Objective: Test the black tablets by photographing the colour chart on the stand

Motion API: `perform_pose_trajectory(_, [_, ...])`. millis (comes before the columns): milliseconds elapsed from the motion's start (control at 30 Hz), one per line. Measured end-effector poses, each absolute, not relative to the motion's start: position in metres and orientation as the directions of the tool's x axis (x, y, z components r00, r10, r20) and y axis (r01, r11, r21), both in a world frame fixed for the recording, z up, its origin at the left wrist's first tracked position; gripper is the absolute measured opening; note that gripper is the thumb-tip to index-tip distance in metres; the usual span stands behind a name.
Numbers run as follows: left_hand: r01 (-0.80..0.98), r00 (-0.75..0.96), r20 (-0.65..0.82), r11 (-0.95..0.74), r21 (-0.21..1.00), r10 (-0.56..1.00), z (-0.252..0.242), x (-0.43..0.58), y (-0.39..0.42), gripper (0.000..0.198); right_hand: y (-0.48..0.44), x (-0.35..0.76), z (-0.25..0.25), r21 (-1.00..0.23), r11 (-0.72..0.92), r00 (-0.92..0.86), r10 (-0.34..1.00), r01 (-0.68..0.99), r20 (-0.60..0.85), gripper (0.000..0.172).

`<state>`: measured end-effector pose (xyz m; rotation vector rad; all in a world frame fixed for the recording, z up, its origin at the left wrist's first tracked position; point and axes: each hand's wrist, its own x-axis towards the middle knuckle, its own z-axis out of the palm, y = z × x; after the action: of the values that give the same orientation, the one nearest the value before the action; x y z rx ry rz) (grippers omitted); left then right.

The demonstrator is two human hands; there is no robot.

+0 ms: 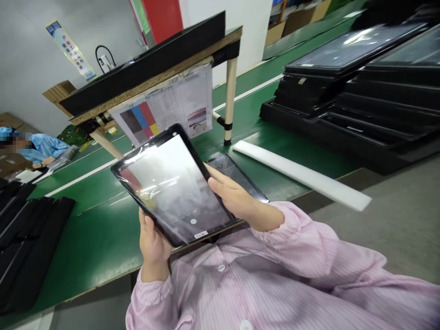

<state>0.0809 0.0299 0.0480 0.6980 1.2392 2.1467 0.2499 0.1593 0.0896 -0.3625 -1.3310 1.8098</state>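
A black-framed tablet [178, 188] is held up in front of my body, tilted, with its lit screen toward me. The screen shows a pale, blurry picture with a round white button near the bottom, like a camera view. My left hand [153, 238] grips its lower left edge, thumb at the front. On the opposite edge, my right hand [237, 195] is closed round the side, with some fingers hidden behind. Behind my right hand, a second dark tablet [237, 176] lies on the green bench [103, 233].
A wooden-legged stand [229, 101] carries a printed colour chart [165, 101]. One long white strip [302, 174] overhangs the bench edge. Stacked black trays [316, 91] with screens stand right; more black trays [37, 238] are left. A person in blue [50, 146] sits across the bench.
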Motion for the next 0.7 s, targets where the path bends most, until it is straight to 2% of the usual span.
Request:
perform_pose_trajectory(133, [-0.33, -0.685, 0.079, -0.406, 0.852, 0.724, 0.039, 0.088, 0.031, 0.029, 0.167, 0.245, 0.122, -0.878, -0.134, -0.609, 0.767, -0.46, 0.202, 0.045])
perform_pose_trajectory(233, [-0.405, -0.682, 0.01, -0.389, 0.828, 0.731, 0.026, 0.09, 0.03, 0.027, 0.179, 0.242, 0.136, -0.877, -0.09, -0.61, 0.752, -0.472, 0.251, 0.053])
perform_pose_trajectory(333, [-0.45, -0.679, -0.039, -0.374, 0.811, 0.733, 0.02, 0.09, 0.029, 0.026, 0.189, 0.242, 0.138, -0.874, -0.109, -0.652, 0.711, -0.473, 0.264, 0.053])
perform_pose_trajectory(433, [-0.438, -0.68, -0.045, -0.356, 0.825, 0.732, 0.021, 0.09, 0.028, 0.027, 0.196, 0.242, 0.133, -0.884, -0.121, -0.68, 0.688, -0.452, 0.254, 0.05])
perform_pose_trajectory(567, [-0.389, -0.671, -0.03, -0.317, 0.865, 0.741, 0.027, 0.092, 0.026, 0.031, 0.2, 0.24, 0.122, -0.884, -0.086, -0.632, 0.731, -0.459, 0.257, 0.051])
perform_pose_trajectory(700, [-0.336, -0.706, -0.048, -0.274, 0.901, 0.707, 0.024, 0.09, 0.023, 0.036, 0.208, 0.232, 0.108, -0.898, -0.146, -0.618, 0.77, -0.415, 0.16, 0.045])
